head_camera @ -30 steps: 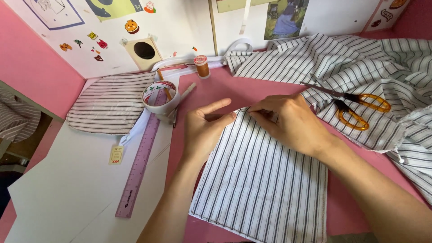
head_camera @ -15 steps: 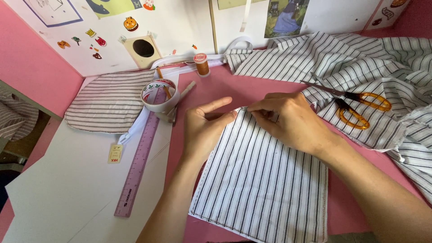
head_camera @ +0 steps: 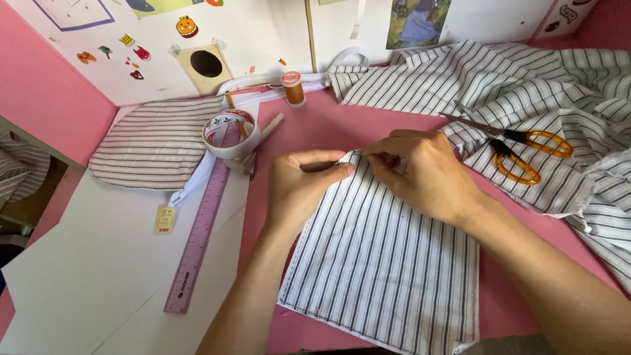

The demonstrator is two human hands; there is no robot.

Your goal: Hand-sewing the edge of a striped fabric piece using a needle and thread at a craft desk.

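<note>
Matt striped cloth (head_camera: pixel 388 263), glossy amber-plastic-handled metal scissors (head_camera: pixel 519 148), translucent plastic ruler (head_camera: pixel 200 236), matt pink tabletop (head_camera: pixel 322 128).

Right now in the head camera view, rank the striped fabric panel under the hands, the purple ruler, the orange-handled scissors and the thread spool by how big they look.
1. striped fabric panel
2. purple ruler
3. orange-handled scissors
4. thread spool

The spool lies farthest from the camera, yet looks clearly smallest.

My left hand (head_camera: pixel 303 184) sits mid-frame, thumb and forefinger pinched together, forearm running down to the bottom edge. My right hand (head_camera: pixel 424 174) lies just right of it, fingers curled, fingertips nearly meeting the left's.
</note>
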